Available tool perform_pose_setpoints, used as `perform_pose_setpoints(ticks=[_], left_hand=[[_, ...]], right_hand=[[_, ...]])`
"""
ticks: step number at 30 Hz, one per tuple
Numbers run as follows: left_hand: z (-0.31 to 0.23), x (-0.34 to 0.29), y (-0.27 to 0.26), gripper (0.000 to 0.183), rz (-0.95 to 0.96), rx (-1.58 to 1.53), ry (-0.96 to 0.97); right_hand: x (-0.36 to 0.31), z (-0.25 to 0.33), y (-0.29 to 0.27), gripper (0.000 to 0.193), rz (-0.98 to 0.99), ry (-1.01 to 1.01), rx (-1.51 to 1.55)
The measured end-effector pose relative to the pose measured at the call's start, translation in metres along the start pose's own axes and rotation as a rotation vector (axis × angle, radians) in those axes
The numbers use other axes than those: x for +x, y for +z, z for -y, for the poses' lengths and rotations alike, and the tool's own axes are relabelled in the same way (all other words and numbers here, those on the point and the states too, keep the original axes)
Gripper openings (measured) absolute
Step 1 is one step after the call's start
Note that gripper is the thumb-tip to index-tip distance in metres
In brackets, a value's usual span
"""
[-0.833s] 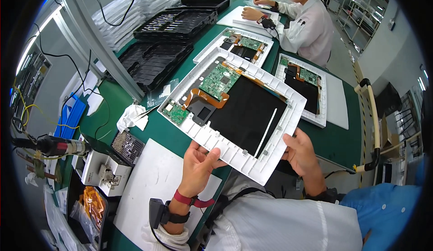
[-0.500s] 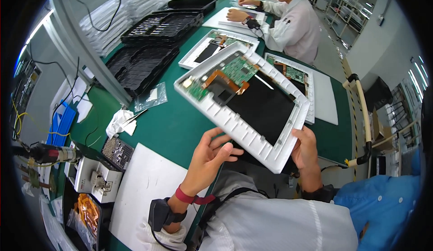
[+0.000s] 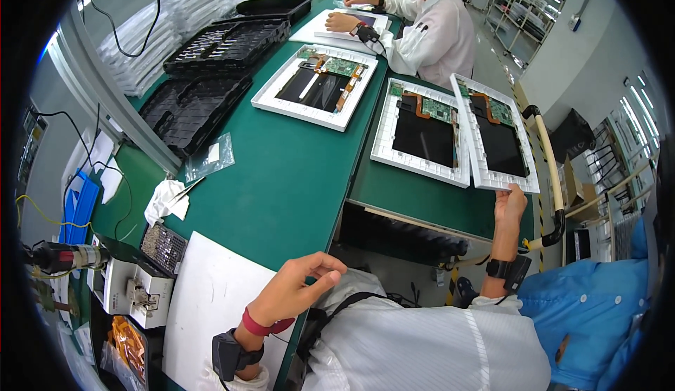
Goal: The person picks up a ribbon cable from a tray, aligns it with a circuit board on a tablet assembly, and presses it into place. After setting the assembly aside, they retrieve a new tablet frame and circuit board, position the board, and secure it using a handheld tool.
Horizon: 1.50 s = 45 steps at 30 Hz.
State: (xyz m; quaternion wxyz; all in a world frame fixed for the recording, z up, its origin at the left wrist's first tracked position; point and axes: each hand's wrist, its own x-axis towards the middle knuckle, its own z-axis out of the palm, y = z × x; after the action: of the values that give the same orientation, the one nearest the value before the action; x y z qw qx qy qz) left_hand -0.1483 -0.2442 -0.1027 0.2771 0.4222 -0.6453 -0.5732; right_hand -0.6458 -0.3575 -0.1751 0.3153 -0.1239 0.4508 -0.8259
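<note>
My right hand [image 3: 510,209] grips the near edge of a white-framed display panel [image 3: 500,143] with its back up, showing a green circuit board, an orange flex cable and a black sheet. That panel is slightly tilted at the right end of the green table, its left side against or overlapping a similar panel [image 3: 425,134]. My left hand [image 3: 294,287] hovers empty above the white mat [image 3: 211,299], fingers stretched and loosely bent. A third panel [image 3: 318,85], also back up, lies farther off on the green table.
Across the table a person in white [image 3: 443,36] works at another panel. Black trays [image 3: 193,113] stand at the left, beyond tweezers [image 3: 188,188] on a white cloth [image 3: 167,200]. A screw dispenser [image 3: 144,285] and an electric screwdriver [image 3: 63,256] are near left. A pipe rail [image 3: 552,169] borders the right.
My right hand has carried the panel right and lowered it beside the other one. My left hand has come away from it, moving left and down. The view has shifted slightly.
</note>
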Motion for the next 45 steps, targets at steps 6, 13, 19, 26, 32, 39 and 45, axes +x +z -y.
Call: perform_pose_setpoints(ticks=[6,13,19,26,32,39,45], left_hand=[[-0.001,-0.004,-0.002,0.021,0.010,0.019,-0.032],[-0.002,-0.005,-0.001,0.022,0.016,0.022,-0.059],[-0.004,-0.007,-0.001,0.022,0.014,0.030,-0.075],[-0.002,-0.009,0.000,0.024,-0.009,0.026,-0.050],[-0.003,-0.010,0.000,0.024,-0.009,0.028,-0.068],[0.000,-0.013,-0.003,0.023,-0.006,0.014,-0.095],[0.000,-0.018,-0.003,0.022,-0.006,-0.005,-0.097]], right_hand=[[0.041,-0.010,-0.017,0.026,-0.110,-0.076,0.037],[0.066,-0.021,-0.029,0.036,-0.197,-0.103,-0.017],[0.070,-0.035,-0.026,0.041,-0.221,-0.151,-0.054],[0.080,-0.046,-0.033,0.044,-0.233,-0.134,-0.080],[0.085,-0.041,-0.042,0.038,-0.195,-0.096,-0.141],[0.055,-0.015,-0.029,0.033,-0.015,0.162,-0.390],[0.050,-0.003,-0.036,0.036,0.015,0.203,-0.632]])
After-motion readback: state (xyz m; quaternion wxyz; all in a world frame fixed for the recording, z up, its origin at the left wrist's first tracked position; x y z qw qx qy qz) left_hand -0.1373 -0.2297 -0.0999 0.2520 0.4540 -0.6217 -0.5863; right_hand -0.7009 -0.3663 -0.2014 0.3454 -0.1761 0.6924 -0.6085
